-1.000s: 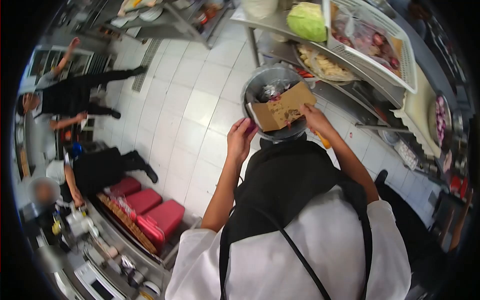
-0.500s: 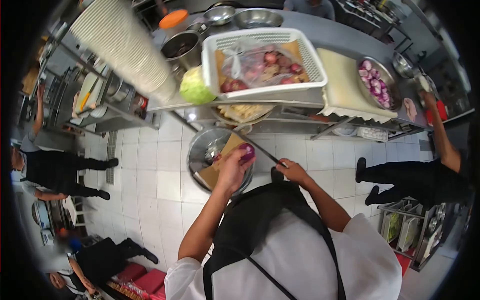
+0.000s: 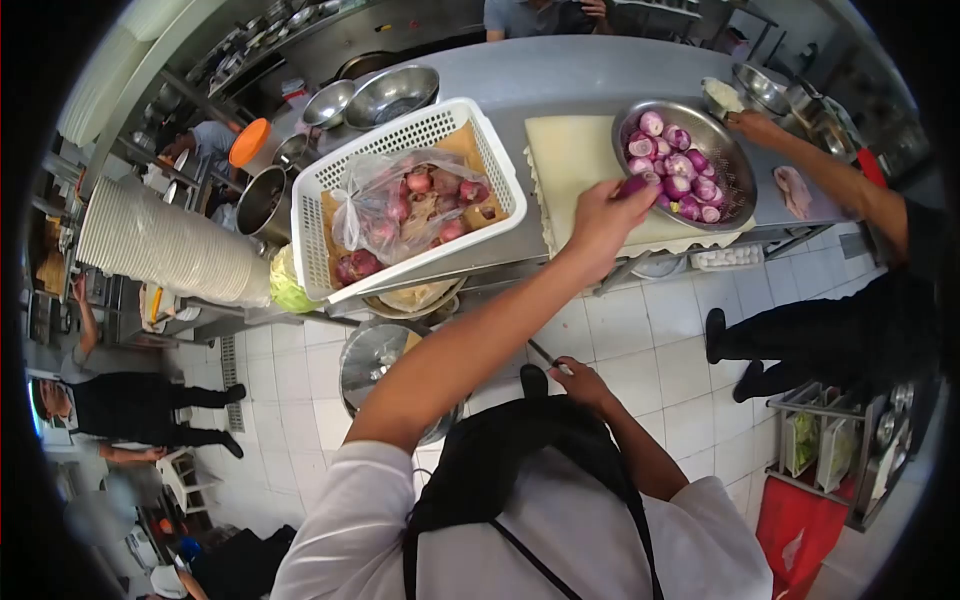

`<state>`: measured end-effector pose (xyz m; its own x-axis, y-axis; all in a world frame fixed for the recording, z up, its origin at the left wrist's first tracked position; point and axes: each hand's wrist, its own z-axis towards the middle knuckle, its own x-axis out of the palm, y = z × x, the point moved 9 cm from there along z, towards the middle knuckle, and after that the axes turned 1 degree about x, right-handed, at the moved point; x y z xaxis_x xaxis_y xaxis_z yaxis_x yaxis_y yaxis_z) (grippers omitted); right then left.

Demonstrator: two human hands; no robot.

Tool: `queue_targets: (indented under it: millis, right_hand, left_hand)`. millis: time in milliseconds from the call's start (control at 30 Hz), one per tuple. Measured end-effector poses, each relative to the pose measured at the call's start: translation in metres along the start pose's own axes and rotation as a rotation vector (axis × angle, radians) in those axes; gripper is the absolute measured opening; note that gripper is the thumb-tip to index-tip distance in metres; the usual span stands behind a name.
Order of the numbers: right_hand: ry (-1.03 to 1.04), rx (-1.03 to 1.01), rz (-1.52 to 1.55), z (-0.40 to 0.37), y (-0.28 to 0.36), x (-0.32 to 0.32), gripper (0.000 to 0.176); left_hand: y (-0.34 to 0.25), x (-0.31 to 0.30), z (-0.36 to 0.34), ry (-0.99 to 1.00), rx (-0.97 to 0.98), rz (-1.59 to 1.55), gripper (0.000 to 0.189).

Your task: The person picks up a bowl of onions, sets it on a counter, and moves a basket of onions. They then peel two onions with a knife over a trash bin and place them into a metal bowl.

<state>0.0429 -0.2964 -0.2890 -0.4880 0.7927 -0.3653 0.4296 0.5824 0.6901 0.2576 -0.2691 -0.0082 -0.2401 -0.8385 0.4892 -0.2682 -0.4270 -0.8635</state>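
My left hand [image 3: 612, 222] reaches over the counter with its fingers closed around a red onion [image 3: 634, 186], at the near left rim of a metal colander [image 3: 738, 172]. Inside the colander lie several peeled red onions [image 3: 677, 165]. Low in front of my apron, my right hand [image 3: 583, 382] grips a knife [image 3: 543, 353], its blade pointing up and left. A white plastic basket [image 3: 408, 270] left of my left hand holds unpeeled red onions [image 3: 398, 208], partly in a clear plastic bag. My left forearm partly covers a large metal bin [image 3: 352, 372] on the floor.
A cream cutting board [image 3: 563, 165] lies beneath the colander. A green cabbage [image 3: 287, 280] and stacked white containers [image 3: 165, 245] stand left of the basket, with metal bowls [image 3: 392, 95] behind. A co-worker's arm [image 3: 820, 165] extends over the counter at right; another person [image 3: 120, 405] stands at left.
My left hand has moved from above the floor bin up and right to the colander, carrying the onion. My right hand stays low with the knife. The view has shifted right.
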Motion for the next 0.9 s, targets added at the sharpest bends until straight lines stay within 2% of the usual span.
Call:
queue_targets:
  millis: [67, 100, 133, 233, 267, 367, 433, 567, 667, 767, 900]
  right_hand:
    - [0.016, 0.070, 0.054, -0.015, 0.005, -0.013, 0.056]
    - [-0.066, 0.035, 0.085, -0.009, -0.008, -0.015, 0.052]
    - [-0.032, 0.062, 0.067, -0.011, -0.009, -0.018, 0.049]
    - [0.008, 0.098, 0.103, -0.001, -0.021, -0.023, 0.044]
    - [0.064, 0.165, 0.117, -0.006, -0.013, -0.025, 0.043]
    - [0.071, 0.106, 0.085, 0.005, -0.014, -0.026, 0.043]
    - [0.120, 0.122, 0.064, 0.008, -0.006, -0.028, 0.044]
    - [0.097, -0.032, 0.061, 0.031, -0.001, -0.025, 0.042]
    - [0.155, -0.013, 0.003, 0.034, 0.007, -0.019, 0.047]
    - [0.194, 0.008, -0.038, 0.029, 0.021, -0.016, 0.051]
    - [0.185, -0.083, -0.058, 0.036, 0.016, -0.008, 0.053]
  left_hand:
    - [-0.021, 0.025, 0.024, -0.022, 0.116, -0.118, 0.057]
    - [-0.027, 0.031, 0.028, 0.014, 0.096, -0.096, 0.062]
    - [-0.024, 0.027, 0.026, -0.110, 0.085, -0.093, 0.059]
    - [-0.029, 0.007, 0.009, -0.034, 0.076, 0.233, 0.050]
    - [-0.034, -0.007, 0.002, -0.053, 0.101, 0.269, 0.038]
    - [-0.055, -0.079, -0.013, -0.197, 0.163, 0.426, 0.033]
    - [-0.088, -0.140, -0.029, -0.374, 0.290, 0.592, 0.022]
    - [-0.115, -0.265, -0.050, -0.568, 0.263, 1.231, 0.021]
    - [-0.117, -0.312, -0.062, -0.601, 0.185, 1.548, 0.022]
    - [-0.111, -0.314, -0.066, -0.353, 0.187, 1.702, 0.026]
    - [-0.111, -0.336, -0.073, -0.409, 0.104, 1.890, 0.022]
